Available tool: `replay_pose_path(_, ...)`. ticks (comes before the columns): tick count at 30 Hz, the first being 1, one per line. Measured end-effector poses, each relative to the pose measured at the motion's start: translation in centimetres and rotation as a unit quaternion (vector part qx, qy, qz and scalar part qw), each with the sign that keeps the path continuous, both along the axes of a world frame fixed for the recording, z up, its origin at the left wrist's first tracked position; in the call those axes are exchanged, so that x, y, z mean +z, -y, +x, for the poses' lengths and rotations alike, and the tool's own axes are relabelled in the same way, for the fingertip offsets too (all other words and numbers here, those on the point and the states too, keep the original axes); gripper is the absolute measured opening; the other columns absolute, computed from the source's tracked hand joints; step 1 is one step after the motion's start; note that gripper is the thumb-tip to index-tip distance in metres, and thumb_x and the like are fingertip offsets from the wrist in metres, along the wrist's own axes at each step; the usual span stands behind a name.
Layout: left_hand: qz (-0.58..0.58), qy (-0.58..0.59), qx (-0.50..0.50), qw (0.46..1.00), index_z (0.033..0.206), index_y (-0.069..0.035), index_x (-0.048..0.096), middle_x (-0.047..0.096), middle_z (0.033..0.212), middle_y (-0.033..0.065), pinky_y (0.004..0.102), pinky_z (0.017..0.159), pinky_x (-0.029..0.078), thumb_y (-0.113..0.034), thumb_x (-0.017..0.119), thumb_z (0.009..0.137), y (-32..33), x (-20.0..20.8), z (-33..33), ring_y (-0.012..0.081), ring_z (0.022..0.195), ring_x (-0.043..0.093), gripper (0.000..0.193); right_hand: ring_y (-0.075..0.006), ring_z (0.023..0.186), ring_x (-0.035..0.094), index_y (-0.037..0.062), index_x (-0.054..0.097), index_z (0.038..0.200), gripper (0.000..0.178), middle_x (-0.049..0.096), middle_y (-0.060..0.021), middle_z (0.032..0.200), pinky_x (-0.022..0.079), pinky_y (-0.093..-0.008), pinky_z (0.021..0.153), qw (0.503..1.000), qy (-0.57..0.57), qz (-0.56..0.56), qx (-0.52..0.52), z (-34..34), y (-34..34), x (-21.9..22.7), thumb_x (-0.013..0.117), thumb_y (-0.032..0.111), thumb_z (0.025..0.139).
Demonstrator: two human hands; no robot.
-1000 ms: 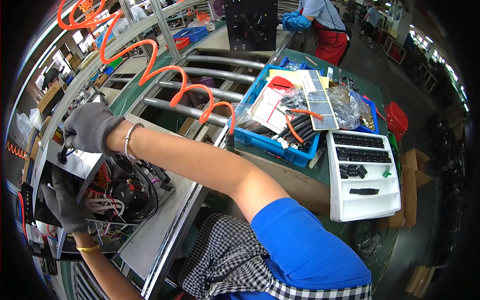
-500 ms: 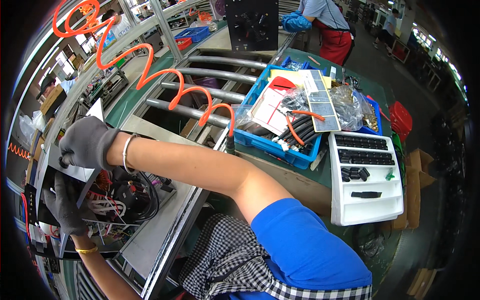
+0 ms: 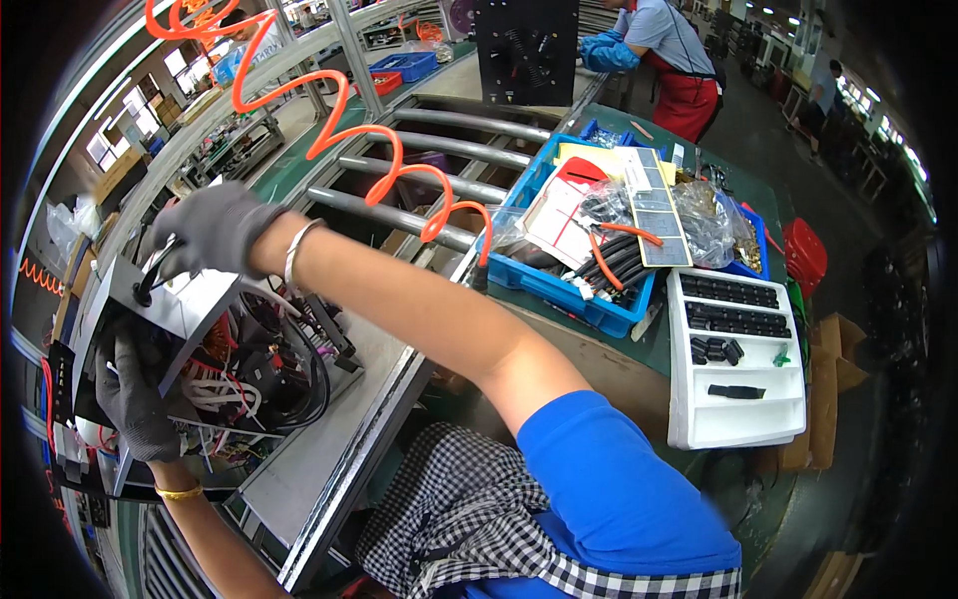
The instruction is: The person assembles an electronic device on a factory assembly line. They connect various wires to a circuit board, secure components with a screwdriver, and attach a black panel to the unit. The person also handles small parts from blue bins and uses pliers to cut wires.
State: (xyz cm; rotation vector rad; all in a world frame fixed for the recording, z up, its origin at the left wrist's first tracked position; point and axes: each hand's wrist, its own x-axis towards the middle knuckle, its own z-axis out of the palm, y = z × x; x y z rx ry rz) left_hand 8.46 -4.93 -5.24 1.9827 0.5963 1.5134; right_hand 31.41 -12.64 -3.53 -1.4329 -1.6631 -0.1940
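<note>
My right hand (image 3: 218,232), in a dark grey glove, is above a bent silver-grey metal panel (image 3: 190,307). Its fingers close round a black cable (image 3: 150,285) that comes up through a hole in the panel. Below the panel's edge, my left hand (image 3: 138,399), gloved alike, reaches up into the housing. Its fingertips are partly hidden in shadow, with a small white tip showing beside them; what they grip cannot be made out. Beside the hands, the open housing holds wire bundles (image 3: 225,389) in white, red and black, and a black component (image 3: 274,371).
An orange coiled air hose (image 3: 399,170) hangs across metal rollers (image 3: 439,190). To the right are a blue bin (image 3: 559,292) of cables and papers and a white foam tray (image 3: 748,424) with black parts. A co-worker (image 3: 669,60) stands at the far end, near a black panel (image 3: 526,50).
My right hand has lifted up and to the right from the panel, drawing the black cable out of the hole. My left hand stays below the panel. The whole view has shifted slightly.
</note>
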Motion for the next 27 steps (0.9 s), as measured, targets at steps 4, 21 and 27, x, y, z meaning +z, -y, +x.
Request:
replay_pose_path(4,-0.051,0.005,-0.049,0.997,0.118,-0.002,0.065,0.066,0.094,0.0003,0.02,0.065,0.04,-0.024,0.056,0.101,0.5,0.2,-1.3,0.0042,0.071,0.051,0.029,-0.0259,0.097,0.069,0.0195,0.072,0.107,0.036,0.073,-0.0061,0.1,0.053,-0.0365,0.084,0.997,-0.055,0.051,-0.002,4.2,-0.2,-0.9,0.073,0.046,0.083)
replay_pose_path(21,-0.175,-0.017,-0.107,0.979,0.13,0.001,0.055,0.07,0.099,0.0072,0.0162,0.041,0.02,-0.02,0.05,0.101,5.0,1.2,-3.6,-0.0018,0.046,0.026,0.036,-0.0191,0.094,0.07,0.024,0.074,0.112,0.026,0.074,-0.0035,0.102,0.052,-0.0317,0.086,0.99,-0.033,0.014,0.139,3.9,-3.5,-0.4,0.072,0.035,0.088)
replay_pose_path(27,-0.162,0.023,-0.102,0.981,0.132,0.0,0.053,0.072,0.1,0.0088,0.0155,0.04,0.017,-0.02,0.05,0.102,4.2,0.8,-3.7,-0.0022,0.045,0.023,0.037,-0.0242,0.09,0.069,0.0193,0.073,0.108,0.024,0.072,-0.0064,0.098,0.054,-0.0345,0.081,0.995,0.037,0.075,0.061,2.6,-3.5,0.8,0.071,0.032,0.088)
